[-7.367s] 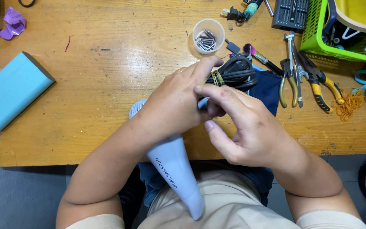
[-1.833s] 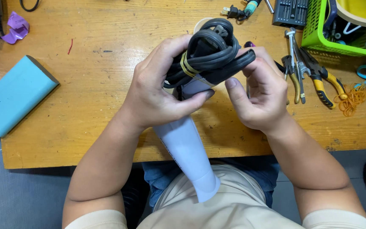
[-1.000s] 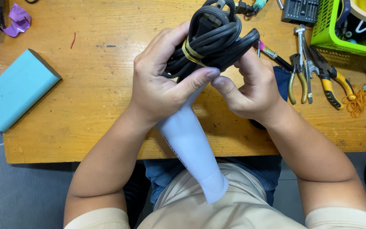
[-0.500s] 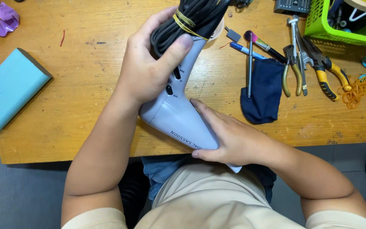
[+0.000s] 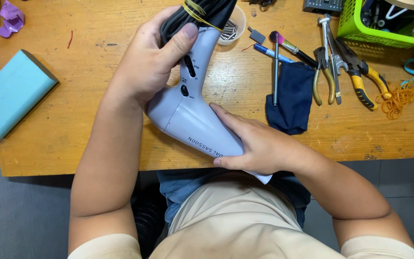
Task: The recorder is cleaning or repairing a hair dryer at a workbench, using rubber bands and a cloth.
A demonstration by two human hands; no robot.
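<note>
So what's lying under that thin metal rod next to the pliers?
The metal rod lies across a blue pen, its lower end resting on a folded dark blue cloth. Whatever is beneath the cloth is hidden.

The dryer is pale lavender-grey plastic, held above the near edge of the table, its barrel slanting down toward the person's lap and its handle rising toward the top of the view. Two dark switches sit on the handle's side, one long, one small and round. Dark lettering runs along the barrel. The barrel's far end is covered, so its mouth cannot be seen. The cord is black, bunched in a thick coil against the upper handle and bound by a yellow band. Its top runs out of view, so the plug probably lies beyond the edge.
</note>
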